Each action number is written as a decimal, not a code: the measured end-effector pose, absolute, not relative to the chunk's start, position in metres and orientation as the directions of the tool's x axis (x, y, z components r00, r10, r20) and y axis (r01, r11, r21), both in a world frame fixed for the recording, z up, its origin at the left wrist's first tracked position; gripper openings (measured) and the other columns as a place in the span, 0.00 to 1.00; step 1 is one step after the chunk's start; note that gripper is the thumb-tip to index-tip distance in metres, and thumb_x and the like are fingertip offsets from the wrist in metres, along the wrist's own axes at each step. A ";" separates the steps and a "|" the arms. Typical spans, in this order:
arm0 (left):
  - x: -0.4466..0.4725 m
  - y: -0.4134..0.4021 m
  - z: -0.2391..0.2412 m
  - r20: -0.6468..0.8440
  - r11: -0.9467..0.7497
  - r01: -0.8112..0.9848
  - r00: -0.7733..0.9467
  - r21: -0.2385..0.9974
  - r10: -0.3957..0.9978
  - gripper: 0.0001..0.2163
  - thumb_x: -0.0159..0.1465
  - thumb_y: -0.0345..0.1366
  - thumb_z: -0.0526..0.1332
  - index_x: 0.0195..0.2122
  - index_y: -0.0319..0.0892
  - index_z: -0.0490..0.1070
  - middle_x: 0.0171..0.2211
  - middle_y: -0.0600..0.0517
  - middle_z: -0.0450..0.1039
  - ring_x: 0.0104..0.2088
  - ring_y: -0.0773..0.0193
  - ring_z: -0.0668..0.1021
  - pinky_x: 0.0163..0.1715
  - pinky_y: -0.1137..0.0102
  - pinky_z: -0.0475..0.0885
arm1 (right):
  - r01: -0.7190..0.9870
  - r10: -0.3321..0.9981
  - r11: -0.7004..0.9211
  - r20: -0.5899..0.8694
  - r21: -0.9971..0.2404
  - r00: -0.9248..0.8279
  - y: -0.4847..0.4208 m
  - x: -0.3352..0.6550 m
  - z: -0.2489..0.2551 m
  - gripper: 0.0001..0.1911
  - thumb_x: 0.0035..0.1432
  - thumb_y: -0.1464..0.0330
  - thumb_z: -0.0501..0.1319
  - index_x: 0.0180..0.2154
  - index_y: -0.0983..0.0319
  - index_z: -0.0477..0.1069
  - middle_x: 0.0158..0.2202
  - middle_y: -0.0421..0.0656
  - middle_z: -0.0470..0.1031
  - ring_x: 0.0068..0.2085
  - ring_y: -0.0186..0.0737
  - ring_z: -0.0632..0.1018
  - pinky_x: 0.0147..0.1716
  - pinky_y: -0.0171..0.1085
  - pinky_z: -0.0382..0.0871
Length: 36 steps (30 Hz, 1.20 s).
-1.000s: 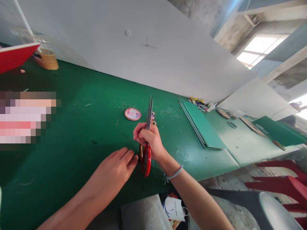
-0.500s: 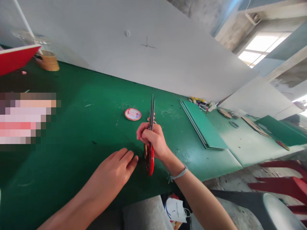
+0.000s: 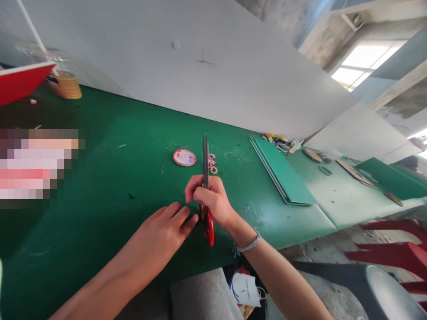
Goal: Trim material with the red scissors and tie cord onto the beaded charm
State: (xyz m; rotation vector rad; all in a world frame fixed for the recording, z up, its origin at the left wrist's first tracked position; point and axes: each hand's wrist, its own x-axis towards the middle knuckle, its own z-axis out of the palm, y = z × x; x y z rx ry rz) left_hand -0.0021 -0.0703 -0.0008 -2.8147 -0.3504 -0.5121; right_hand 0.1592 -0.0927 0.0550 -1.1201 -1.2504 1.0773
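Note:
My right hand (image 3: 215, 200) is closed around a pair of scissors (image 3: 205, 160). The dark blades are together and point away from me. Below the fist, the red handles hang toward the table's front edge. My left hand (image 3: 168, 226) is palm down just left of the handles, fingers slightly bent and apart, with nothing visible in it; its underside is hidden. Beyond the hands, a round pink-and-white disc (image 3: 184, 158) lies left of the blades. Small flower-shaped beaded rings (image 3: 212, 169) lie right of them, on the green tabletop (image 3: 133, 146).
Stacked green boards (image 3: 283, 173) lie to the right, with assorted small tools (image 3: 276, 141) behind them. Tape rolls (image 3: 68, 84) and a red panel (image 3: 23, 82) are at the far left. A grey partition (image 3: 150, 53) backs the table. Red chairs (image 3: 396, 255) stand on the right.
My right hand has shifted slightly left and down with the scissors, uncovering more of the beaded rings. My left hand's fingers have moved a little right, nearer the handles.

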 end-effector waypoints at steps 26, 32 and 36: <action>-0.006 -0.068 0.006 0.343 -0.929 0.249 0.928 -0.273 0.148 0.30 0.53 0.15 0.50 0.53 0.44 0.73 0.30 0.50 0.68 0.33 0.57 0.71 0.30 0.64 0.69 | 0.030 0.955 0.021 0.029 -0.999 0.295 -0.131 0.240 0.046 0.06 0.42 0.74 0.54 0.18 0.63 0.68 0.12 0.32 0.51 0.16 0.27 0.52 0.17 0.33 0.42; -0.012 -0.065 0.011 0.398 -0.937 0.257 0.905 -0.237 0.148 0.31 0.56 0.13 0.43 0.51 0.44 0.74 0.32 0.50 0.72 0.37 0.58 0.74 0.37 0.64 0.72 | 0.058 0.943 0.001 0.020 -0.998 0.333 -0.144 0.255 0.047 0.06 0.42 0.74 0.55 0.19 0.64 0.69 0.13 0.33 0.53 0.17 0.27 0.53 0.18 0.33 0.42; -0.016 -0.066 0.021 0.458 -0.934 0.273 0.878 -0.232 0.143 0.27 0.56 0.12 0.44 0.40 0.41 0.78 0.35 0.48 0.76 0.40 0.58 0.75 0.40 0.65 0.71 | 0.059 0.941 -0.006 0.014 -0.998 0.339 -0.146 0.258 0.047 0.06 0.42 0.74 0.54 0.18 0.64 0.69 0.13 0.33 0.53 0.17 0.27 0.53 0.18 0.33 0.42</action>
